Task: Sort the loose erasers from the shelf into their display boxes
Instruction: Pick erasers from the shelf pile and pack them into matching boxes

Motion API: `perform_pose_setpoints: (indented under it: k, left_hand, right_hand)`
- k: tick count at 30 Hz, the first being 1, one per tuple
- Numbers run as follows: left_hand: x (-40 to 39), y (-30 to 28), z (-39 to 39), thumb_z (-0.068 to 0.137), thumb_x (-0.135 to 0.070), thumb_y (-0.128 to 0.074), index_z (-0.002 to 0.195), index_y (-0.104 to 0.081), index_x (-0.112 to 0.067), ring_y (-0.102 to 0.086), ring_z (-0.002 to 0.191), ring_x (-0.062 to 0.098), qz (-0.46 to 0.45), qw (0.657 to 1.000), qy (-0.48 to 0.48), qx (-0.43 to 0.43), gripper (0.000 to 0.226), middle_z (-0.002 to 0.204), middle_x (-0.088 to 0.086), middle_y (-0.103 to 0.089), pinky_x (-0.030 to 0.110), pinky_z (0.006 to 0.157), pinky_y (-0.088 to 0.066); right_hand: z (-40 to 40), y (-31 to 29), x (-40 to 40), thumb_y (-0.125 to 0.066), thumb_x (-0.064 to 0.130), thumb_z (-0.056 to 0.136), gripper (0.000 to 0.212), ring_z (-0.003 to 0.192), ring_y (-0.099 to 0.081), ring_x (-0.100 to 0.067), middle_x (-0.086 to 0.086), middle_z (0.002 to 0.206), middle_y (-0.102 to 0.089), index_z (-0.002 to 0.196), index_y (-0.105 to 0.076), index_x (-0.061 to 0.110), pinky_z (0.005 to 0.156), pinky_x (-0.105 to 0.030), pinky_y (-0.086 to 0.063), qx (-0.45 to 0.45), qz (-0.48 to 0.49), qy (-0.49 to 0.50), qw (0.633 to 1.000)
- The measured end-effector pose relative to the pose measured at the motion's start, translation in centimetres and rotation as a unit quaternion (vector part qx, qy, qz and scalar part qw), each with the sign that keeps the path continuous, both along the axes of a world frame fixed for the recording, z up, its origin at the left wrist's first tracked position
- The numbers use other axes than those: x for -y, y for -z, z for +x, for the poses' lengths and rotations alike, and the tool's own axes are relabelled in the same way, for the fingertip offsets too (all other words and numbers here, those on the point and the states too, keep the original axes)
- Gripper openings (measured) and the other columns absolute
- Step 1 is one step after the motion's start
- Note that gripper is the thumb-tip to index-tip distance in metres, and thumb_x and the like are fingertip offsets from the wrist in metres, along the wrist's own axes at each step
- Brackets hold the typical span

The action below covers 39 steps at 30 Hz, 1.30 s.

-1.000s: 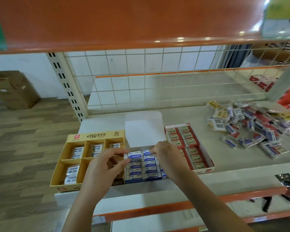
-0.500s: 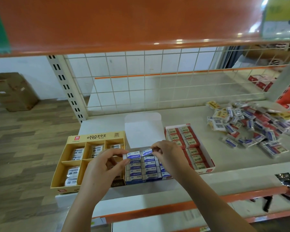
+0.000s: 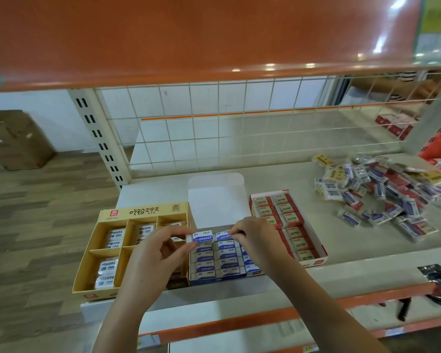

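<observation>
Sorting erasers into the blue box on a shop shelf

Left hand pinching one eraser, right hand another — back row; loose pile well right.

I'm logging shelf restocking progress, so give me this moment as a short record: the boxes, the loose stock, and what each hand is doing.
yellow box: left, divided compartments, partly filled
blue box: middle, rows of blue-labelled erasers, white flap up behind
red box: right, two rows of red erasers
loose pile: unsorted erasers, far right of shelf
left hand: pinches a blue eraser at the back row
right hand: pinches the neighbouring blue eraser
</observation>
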<state>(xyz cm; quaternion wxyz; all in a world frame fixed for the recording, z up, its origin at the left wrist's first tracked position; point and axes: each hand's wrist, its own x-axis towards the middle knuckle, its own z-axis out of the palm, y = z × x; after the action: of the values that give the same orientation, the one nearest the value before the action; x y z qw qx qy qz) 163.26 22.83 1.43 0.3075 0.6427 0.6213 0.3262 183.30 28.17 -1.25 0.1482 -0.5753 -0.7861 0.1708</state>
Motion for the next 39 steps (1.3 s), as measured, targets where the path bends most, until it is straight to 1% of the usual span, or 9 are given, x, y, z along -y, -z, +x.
perform_pose_setpoints:
  k: [5, 11, 17, 21, 23, 25, 28, 32, 39]
  left_hand:
    - [-0.2, 0.2, 0.2, 0.083, -0.031, -0.061, 0.089, -0.047, -0.051, -0.061, 0.078, 0.007, -0.002, 1.0, 0.013, -0.003, 0.024, 0.084, -0.011, -0.061, 0.012, 0.05, -0.05]
    - [-0.6, 0.5, 0.4, 0.083, -0.034, -0.061, 0.091, -0.048, -0.05, -0.061, 0.075, 0.011, 0.0, 1.0, 0.02, -0.014, 0.022, 0.082, -0.008, -0.062, 0.015, 0.05, -0.05]
    - [-0.7, 0.0, 0.6, 0.085, -0.033, -0.061, 0.09, -0.048, -0.05, -0.06, 0.075, 0.012, 0.01, 0.999, 0.012, -0.033, 0.022, 0.084, -0.009, -0.06, 0.016, 0.052, -0.049]
    - [-1.1, -0.5, 1.3, 0.086, -0.033, -0.061, 0.1, -0.052, -0.041, -0.053, 0.075, 0.005, 0.041, 0.993, 0.002, -0.111, 0.018, 0.09, -0.017, -0.053, 0.01, 0.057, -0.039]
    - [-1.6, -0.6, 1.8, 0.088, -0.035, -0.059, 0.108, -0.057, -0.038, -0.048, 0.079, 0.005, 0.048, 0.985, 0.007, -0.164, 0.021, 0.099, -0.017, -0.053, 0.011, 0.063, -0.038]
    - [-2.2, -0.5, 2.5, 0.089, -0.037, -0.058, 0.114, -0.058, -0.036, -0.044, 0.088, 0.003, 0.054, 0.978, 0.018, -0.203, 0.025, 0.109, -0.017, -0.055, 0.015, 0.073, -0.039]
    - [-2.8, -0.3, 3.8, 0.09, -0.039, -0.055, 0.116, -0.058, -0.035, -0.046, 0.1, 0.004, 0.068, 0.971, 0.028, -0.229, 0.026, 0.116, -0.016, -0.057, 0.016, 0.079, -0.038]
    - [-3.5, 0.0, 5.5, 0.093, -0.04, -0.051, 0.121, -0.054, -0.035, -0.047, 0.112, 0.006, 0.064, 0.963, 0.053, -0.258, 0.029, 0.123, -0.014, -0.056, 0.02, 0.088, -0.04]
    - [-4.6, 0.6, 7.6, 0.095, -0.04, -0.048, 0.125, -0.052, -0.032, -0.049, 0.112, 0.01, 0.063, 0.948, 0.07, -0.304, 0.032, 0.124, -0.01, -0.056, 0.025, 0.092, -0.043]
  right_hand:
    - [-0.1, 0.2, -0.2, -0.05, 0.019, 0.097, 0.024, 0.088, -0.064, -0.015, -0.004, 0.101, -0.069, 0.109, -0.068, 0.01, 0.077, -0.016, -0.046, 0.028, -0.017, -0.018, 0.999]
    - [-0.4, 1.0, -0.4, -0.055, 0.012, 0.093, 0.016, 0.081, -0.063, -0.017, -0.006, 0.094, -0.064, 0.098, -0.069, 0.006, 0.076, -0.025, -0.052, 0.062, -0.004, -0.021, 0.998]
    - [-0.4, 0.9, -0.2, -0.054, 0.015, 0.094, 0.017, 0.078, -0.059, -0.015, -0.005, 0.095, -0.06, 0.098, -0.068, 0.007, 0.073, -0.023, -0.051, 0.077, 0.018, -0.03, 0.996]
    - [-0.4, 0.2, -0.1, -0.054, 0.025, 0.094, 0.023, 0.082, -0.06, -0.014, -0.004, 0.099, -0.061, 0.106, -0.067, 0.01, 0.078, -0.022, -0.05, 0.08, 0.011, -0.036, 0.996]
    - [-0.2, -0.4, 0.0, -0.054, 0.028, 0.094, 0.026, 0.086, -0.06, -0.014, -0.003, 0.101, -0.062, 0.108, -0.066, 0.011, 0.081, -0.022, -0.05, 0.076, 0.008, -0.033, 0.997]
    - [0.3, -1.2, 0.2, -0.053, 0.025, 0.094, 0.024, 0.096, -0.057, -0.013, -0.001, 0.109, -0.06, 0.112, -0.064, 0.013, 0.088, -0.021, -0.047, 0.068, 0.018, -0.025, 0.997]
    - [1.5, -1.9, 0.6, -0.048, 0.017, 0.097, 0.024, 0.103, -0.054, -0.011, 0.001, 0.115, -0.059, 0.116, -0.062, 0.015, 0.093, -0.02, -0.044, 0.039, 0.049, 0.002, 0.998]
    - [2.9, -1.7, 1.1, -0.042, 0.022, 0.099, 0.029, 0.11, -0.051, -0.011, 0.002, 0.12, -0.057, 0.118, -0.061, 0.013, 0.093, -0.019, -0.039, 0.005, 0.057, 0.057, 0.997]
    - [4.0, -1.5, 1.9, -0.046, 0.023, 0.097, 0.028, 0.112, -0.052, -0.013, 0.003, 0.129, -0.05, 0.12, -0.058, 0.014, 0.088, -0.015, -0.037, 0.009, 0.065, 0.106, 0.992]
